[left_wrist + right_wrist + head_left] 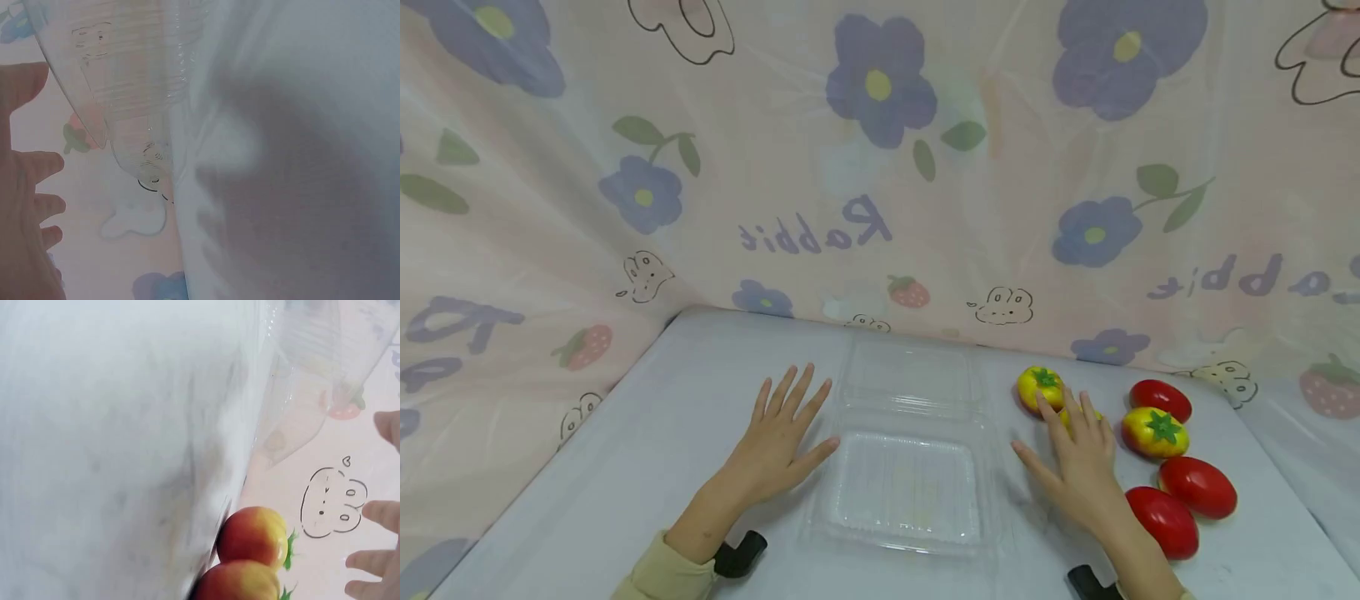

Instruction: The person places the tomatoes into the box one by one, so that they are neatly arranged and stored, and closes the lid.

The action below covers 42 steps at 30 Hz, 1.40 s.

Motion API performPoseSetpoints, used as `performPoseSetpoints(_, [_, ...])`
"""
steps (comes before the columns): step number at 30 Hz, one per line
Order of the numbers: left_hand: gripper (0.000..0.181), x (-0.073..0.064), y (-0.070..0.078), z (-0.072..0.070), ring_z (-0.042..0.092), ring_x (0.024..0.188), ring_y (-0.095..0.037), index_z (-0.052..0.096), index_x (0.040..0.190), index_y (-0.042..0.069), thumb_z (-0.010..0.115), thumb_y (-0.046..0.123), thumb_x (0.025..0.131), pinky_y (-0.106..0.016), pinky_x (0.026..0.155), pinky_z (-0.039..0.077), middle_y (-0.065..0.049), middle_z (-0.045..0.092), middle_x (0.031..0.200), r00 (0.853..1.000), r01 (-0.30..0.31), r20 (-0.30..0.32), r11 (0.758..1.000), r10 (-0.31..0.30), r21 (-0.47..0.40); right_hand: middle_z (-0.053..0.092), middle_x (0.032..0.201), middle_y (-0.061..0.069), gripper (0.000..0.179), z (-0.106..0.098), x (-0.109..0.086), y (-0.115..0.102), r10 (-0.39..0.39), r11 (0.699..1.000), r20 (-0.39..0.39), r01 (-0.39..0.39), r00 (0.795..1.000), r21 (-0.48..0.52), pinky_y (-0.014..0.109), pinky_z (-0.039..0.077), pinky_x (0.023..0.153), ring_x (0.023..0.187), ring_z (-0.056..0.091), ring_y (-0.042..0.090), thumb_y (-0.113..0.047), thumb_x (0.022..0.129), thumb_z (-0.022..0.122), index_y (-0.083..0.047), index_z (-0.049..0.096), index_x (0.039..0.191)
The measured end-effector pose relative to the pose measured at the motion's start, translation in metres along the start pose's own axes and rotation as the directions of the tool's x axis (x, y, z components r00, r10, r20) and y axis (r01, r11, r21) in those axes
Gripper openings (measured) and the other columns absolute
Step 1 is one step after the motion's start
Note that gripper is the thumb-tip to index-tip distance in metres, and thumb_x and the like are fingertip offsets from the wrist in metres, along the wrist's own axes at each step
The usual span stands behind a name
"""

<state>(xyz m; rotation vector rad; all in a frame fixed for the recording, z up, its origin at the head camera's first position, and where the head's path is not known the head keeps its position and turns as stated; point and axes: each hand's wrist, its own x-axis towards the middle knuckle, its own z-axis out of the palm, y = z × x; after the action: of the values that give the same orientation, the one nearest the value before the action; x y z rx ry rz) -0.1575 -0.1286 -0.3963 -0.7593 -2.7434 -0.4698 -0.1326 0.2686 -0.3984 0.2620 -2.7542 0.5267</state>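
A transparent plastic clamshell box (910,483) lies on the white table with its lid (913,371) folded back. My left hand (775,450) hovers at the box's left side, fingers spread and holding nothing. In the left wrist view, its fingertips (53,206) show beside the see-through plastic. To the right of the box, my right hand (1082,475) is held above the table, fingers extended. It partly covers one yellow-and-red toy fruit (1081,417) with a green leafy top; a similar fruit (1039,388) sits just behind. The right wrist view shows the two fruits (253,537) below the fingers.
Farther right are a third yellow-and-red fruit (1154,432) and three glossy red oval pieces, one at the back (1161,401), one at the right (1198,487) and one by my right wrist (1165,522). A patterned curtain (805,183) hangs behind the table (647,450).
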Motion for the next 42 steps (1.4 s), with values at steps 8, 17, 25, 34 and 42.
performPoseSetpoints(8, [0.077, -0.009, -0.003, 0.001, 0.002, 0.149, -0.033, 0.024, 0.153, 0.016, 0.05, 0.056, 0.093, -0.049, 0.118, -0.01, -0.011, 0.008, 0.162, 0.999, -0.032, 0.035, 0.999, 0.032, -0.013, 0.014, 0.153, 0.032, 0.082, -0.001, 0.002, 0.01, 0.065, 0.997, 0.002, -0.065, 0.998, 0.033, 0.069, -0.005, 0.11, 0.142, 0.001, 0.05, -0.041, 0.086, 0.067, -0.007, 0.028, 0.15])
performPoseSetpoints(17, [0.081, -0.019, -0.005, 0.0, 0.005, 0.149, -0.03, 0.023, 0.154, 0.019, 0.052, 0.061, 0.09, -0.038, 0.119, -0.014, -0.005, 0.011, 0.162, 0.993, -0.111, 0.041, 0.994, 0.111, -0.012, 0.009, 0.152, 0.037, 0.084, -0.003, 0.0, 0.017, 0.145, 0.988, 0.034, -0.147, 0.989, 0.052, 0.079, 0.005, 0.101, 0.14, -0.001, 0.055, -0.037, 0.085, 0.07, -0.006, 0.027, 0.15])
performPoseSetpoints(25, [0.089, -0.023, -0.005, 0.0, 0.01, 0.149, -0.026, 0.021, 0.154, 0.024, 0.053, 0.068, 0.085, -0.032, 0.118, -0.014, 0.0, 0.015, 0.162, 0.985, -0.168, 0.034, 0.986, 0.167, 0.014, 0.002, 0.152, 0.038, 0.088, -0.006, -0.001, 0.024, 0.217, 0.974, 0.081, -0.222, 0.973, 0.055, 0.081, 0.005, 0.098, 0.139, -0.005, 0.056, -0.035, 0.086, 0.07, -0.007, 0.019, 0.153])
performPoseSetpoints(34, [0.104, -0.025, -0.006, 0.0, 0.013, 0.148, -0.028, 0.021, 0.154, 0.024, 0.056, 0.079, 0.073, -0.027, 0.117, -0.015, 0.001, 0.017, 0.161, 0.976, -0.205, 0.064, 0.978, 0.207, -0.037, 0.009, 0.148, 0.042, 0.078, -0.009, 0.001, 0.027, 0.288, 0.954, 0.076, -0.293, 0.955, 0.064, 0.079, 0.026, 0.09, 0.133, 0.011, 0.06, -0.025, 0.09, 0.065, 0.003, 0.023, 0.149])
performPoseSetpoints(42, [0.11, -0.026, -0.007, -0.001, 0.014, 0.148, -0.03, 0.024, 0.153, 0.023, 0.061, 0.081, 0.067, -0.021, 0.115, -0.016, 0.001, 0.018, 0.161, 0.97, -0.202, 0.105, 0.965, 0.221, -0.165, 0.011, 0.145, 0.044, 0.074, -0.013, 0.004, 0.029, 0.364, 0.923, 0.134, -0.376, 0.922, 0.077, 0.077, 0.03, 0.09, 0.13, 0.017, 0.061, -0.024, 0.091, 0.061, 0.006, 0.023, 0.147])
